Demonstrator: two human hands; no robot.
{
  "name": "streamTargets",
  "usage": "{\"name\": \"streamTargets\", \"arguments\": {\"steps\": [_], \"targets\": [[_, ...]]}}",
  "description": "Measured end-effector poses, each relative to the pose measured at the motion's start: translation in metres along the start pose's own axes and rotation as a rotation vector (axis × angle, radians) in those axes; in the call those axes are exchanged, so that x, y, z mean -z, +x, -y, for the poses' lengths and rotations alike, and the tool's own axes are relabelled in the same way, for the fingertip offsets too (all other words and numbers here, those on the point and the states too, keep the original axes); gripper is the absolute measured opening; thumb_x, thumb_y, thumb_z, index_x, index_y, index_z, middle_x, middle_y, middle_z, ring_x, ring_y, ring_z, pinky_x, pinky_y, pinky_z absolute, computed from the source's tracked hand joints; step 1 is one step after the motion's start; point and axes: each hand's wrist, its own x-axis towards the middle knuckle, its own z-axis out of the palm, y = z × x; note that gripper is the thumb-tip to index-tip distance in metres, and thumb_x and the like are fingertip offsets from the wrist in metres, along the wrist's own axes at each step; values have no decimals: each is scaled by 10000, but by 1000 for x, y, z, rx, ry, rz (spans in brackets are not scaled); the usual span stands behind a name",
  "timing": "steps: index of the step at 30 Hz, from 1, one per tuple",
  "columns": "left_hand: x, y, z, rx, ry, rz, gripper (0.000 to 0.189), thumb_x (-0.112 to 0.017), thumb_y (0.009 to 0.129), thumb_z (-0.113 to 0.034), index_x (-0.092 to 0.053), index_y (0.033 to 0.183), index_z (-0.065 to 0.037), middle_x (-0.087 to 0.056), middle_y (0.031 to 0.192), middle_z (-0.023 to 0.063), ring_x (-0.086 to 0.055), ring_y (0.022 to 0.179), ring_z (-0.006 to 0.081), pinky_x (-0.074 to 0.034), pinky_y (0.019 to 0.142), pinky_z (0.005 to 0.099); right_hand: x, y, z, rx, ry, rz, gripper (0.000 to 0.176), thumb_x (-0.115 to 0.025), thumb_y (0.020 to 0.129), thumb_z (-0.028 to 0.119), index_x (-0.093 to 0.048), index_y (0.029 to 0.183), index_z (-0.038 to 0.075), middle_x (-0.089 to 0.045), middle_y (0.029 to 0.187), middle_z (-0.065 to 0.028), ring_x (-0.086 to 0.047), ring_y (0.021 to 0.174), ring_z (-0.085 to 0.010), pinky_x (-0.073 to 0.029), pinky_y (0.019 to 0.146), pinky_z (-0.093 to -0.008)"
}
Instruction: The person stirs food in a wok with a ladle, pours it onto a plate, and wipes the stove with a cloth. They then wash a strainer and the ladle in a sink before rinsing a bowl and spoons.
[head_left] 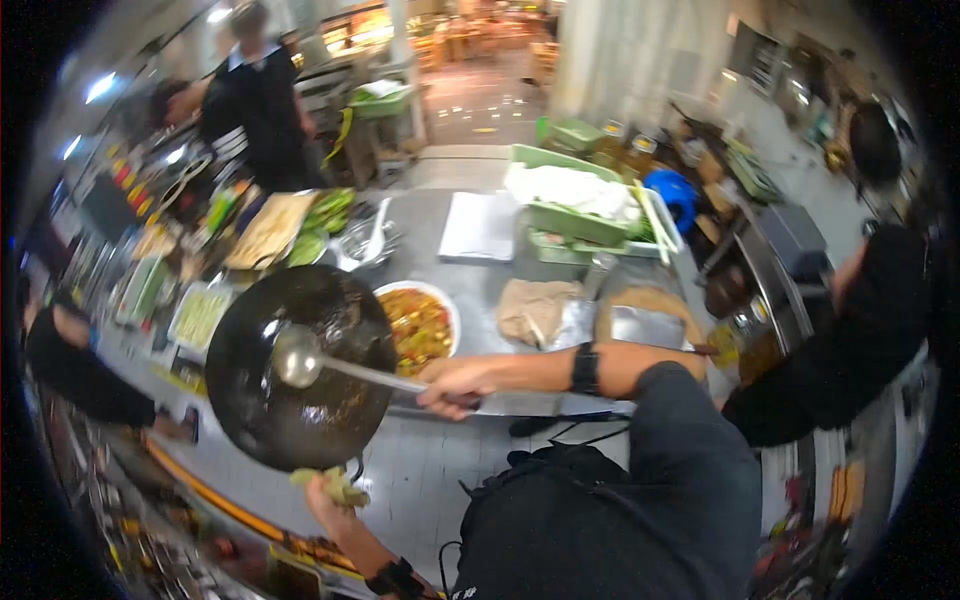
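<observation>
My right hand (452, 388) is wrapped round the handle of a metal ladle (298, 358), whose round bowl lies over the inside of a big black wok (290, 420). At the wok's near edge, my left hand (325, 500) grips the wok's handle through a yellowish folded cloth (345, 490). The wok is tilted, and its dark inside shows shiny, oily traces. Right beside its rim stands a white bowl (455, 325) filled with chopped food in sauce, partly hidden by the wok.
The steel table (415, 225) holds a white paper stack (477, 225), a green bin (575, 222) with white cloth, a brown cloth (538, 308) and a tray of pale shreds (200, 315). One person (255, 110) stands behind; others are at the left and right edges.
</observation>
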Motion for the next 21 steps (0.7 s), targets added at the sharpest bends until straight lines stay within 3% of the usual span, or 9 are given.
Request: {"name": "streamTargets", "arguments": {"steps": [2,4,5,7,8,10,12,18,21], "targets": [[-49,-32,-11,0,-92,-62,232,-420,762,-210,-515,858,-22,-571,725,95,-536,516,221,-463,448,328,-10,16,-2,29,326,31,313,-499,888,277,-501,699,28,-532,633,-69,-533,509,-157,-448,427,-301],[-69,-56,-19,-17,-138,-82,225,-435,725,-187,-506,855,-18,-562,732,90,-537,525,208,-453,448,308,0,-3,10,96,242,-16,294,-463,910,270,-588,853,10,-607,702,-98,-590,565,-177,-495,510,-301],[-74,-63,-20,-31,-136,-59,218,-456,698,-173,-501,844,-17,-551,732,89,-537,534,197,-443,442,296,31,-5,2,172,6,-192,380,-452,913,337,-620,909,-5,-634,761,-110,-611,631,-174,-500,539,-292],[-56,-60,-7,-21,-116,-53,187,-478,679,-187,-501,791,-39,-530,713,74,-519,508,177,-408,408,260,102,-34,-14,305,-1066,-692,320,-520,852,352,-640,926,65,-646,833,-145,-625,760,-292,-503,658,-386],[-52,-62,-8,-3,-87,-59,183,-476,681,-195,-502,783,-44,-526,704,67,-517,503,179,-405,408,256,146,-56,-26,38,-1378,-789,230,-552,804,287,-634,901,94,-630,891,-150,-604,849,-323,-485,719,-415],[-50,-82,-17,35,-35,-84,178,-471,686,-210,-502,767,-54,-518,685,54,-513,495,182,-400,406,249,245,-100,-72,-141,-1868,-776,186,-583,732,248,-634,870,134,-597,976,-108,-562,933,-292,-451,765,-423],[-59,-96,-24,-3,-52,-201,203,-464,690,-229,-519,774,-53,-525,659,46,-500,467,157,-368,362,237,273,-138,-89,-646,-2074,-772,259,-557,771,247,-644,996,153,-566,1057,-71,-479,1064,-251,-325,852,-550],[-62,-149,-34,-162,-159,-346,196,-473,657,-167,-510,786,-23,-567,725,123,-567,545,219,-477,448,344,328,-138,-115,-991,-2103,-309,232,-584,785,249,-671,991,185,-621,1052,-31,-564,980,-264,-380,734,-536],[-48,-169,-38,-179,-211,-444,179,-470,657,-158,-491,767,-19,-547,662,134,-495,401,211,-417,329,313,291,-122,-40,-806,-1936,-174,335,-671,656,378,-700,874,125,-665,903,-51,-621,836,-237,-444,592,-447]]}}
